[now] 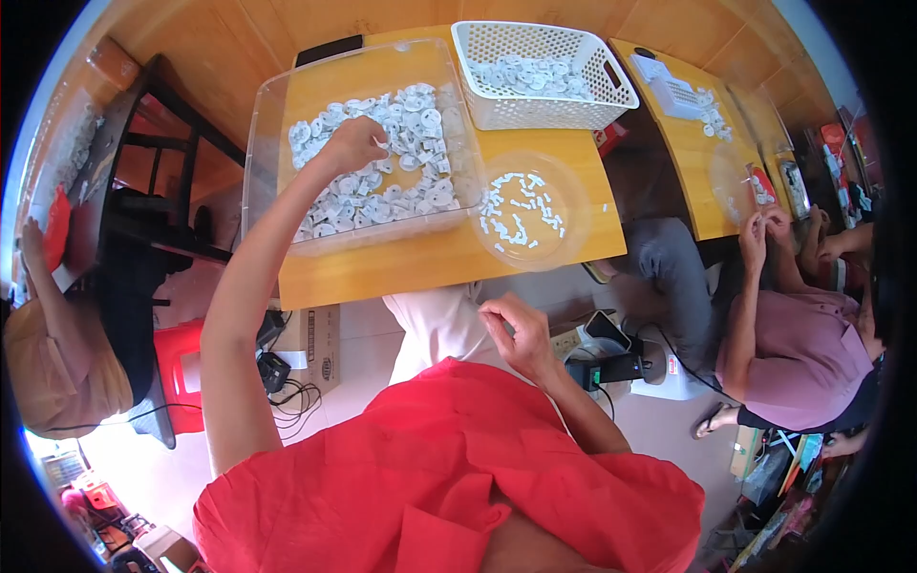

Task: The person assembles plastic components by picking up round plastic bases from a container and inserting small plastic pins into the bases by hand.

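Note:
A clear plastic bin [263,143] on the wooden table holds a spread of small white plastic parts [330,129], many of them round with a hole. My left hand [355,145] is over the bin, its fingers closed around a white plastic part [383,146]. My right hand [521,334] hovers above my lap, near the table's front edge. Its thumb and fingers are curled together, and whatever they may hold is too small or hidden to name. To the right of the bin, a round clear tray [564,196] contains small white pieces [523,204].
Behind the round tray stands a white perforated basket [535,116] with more white parts. A person in a pink shirt [798,353] works at the table [707,181] to the right; another in tan [57,363] sits at left. Below are a cardboard box [320,349] and cables.

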The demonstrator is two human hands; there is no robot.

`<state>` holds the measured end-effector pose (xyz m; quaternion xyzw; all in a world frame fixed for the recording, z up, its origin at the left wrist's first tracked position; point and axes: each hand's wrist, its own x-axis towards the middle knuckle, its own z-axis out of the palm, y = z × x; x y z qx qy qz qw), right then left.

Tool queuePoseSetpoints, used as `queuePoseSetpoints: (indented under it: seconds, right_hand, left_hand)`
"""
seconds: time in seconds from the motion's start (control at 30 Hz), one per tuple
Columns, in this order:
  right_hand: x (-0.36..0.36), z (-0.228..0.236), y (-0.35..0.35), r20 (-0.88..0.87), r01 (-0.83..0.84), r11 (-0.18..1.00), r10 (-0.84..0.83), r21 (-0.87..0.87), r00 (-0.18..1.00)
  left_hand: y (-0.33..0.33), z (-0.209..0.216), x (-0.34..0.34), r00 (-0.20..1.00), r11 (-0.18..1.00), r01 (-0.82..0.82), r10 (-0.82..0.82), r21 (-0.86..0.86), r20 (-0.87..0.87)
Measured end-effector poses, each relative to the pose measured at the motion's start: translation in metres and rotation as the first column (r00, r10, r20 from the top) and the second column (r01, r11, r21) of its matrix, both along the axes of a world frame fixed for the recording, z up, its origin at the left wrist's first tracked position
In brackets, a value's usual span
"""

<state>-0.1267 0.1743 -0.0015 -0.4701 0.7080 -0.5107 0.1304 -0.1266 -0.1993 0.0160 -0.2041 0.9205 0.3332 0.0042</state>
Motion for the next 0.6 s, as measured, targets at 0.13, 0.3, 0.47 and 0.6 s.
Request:
queuePoseSetpoints:
  seconds: [0.13,0.3,0.47,0.6]
  right_hand:
    - [-0.014,0.011,-0.004,-0.031,0.115,0.993,-0.115,-0.021,0.993]
    - [-0.065,0.016,-0.008,-0.157,0.269,0.959,-0.253,0.092,0.955]
    - [-0.106,-0.003,-0.037,-0.234,0.232,0.927,-0.165,0.296,0.958]
    - [-0.102,-0.007,-0.054,-0.187,0.114,0.906,-0.039,0.408,0.982]
  left_hand:
    - [0.022,-0.017,-0.017,0.993,0.918,0.095,-0.116,-0.385,-0.031]
    - [0.040,-0.027,-0.019,0.972,0.819,0.235,-0.187,-0.524,0.143]
    - [0.036,-0.023,-0.015,0.977,0.897,0.208,-0.175,-0.390,0.119]
    - [0.031,-0.030,-0.012,0.976,0.864,0.215,-0.176,-0.454,0.129]
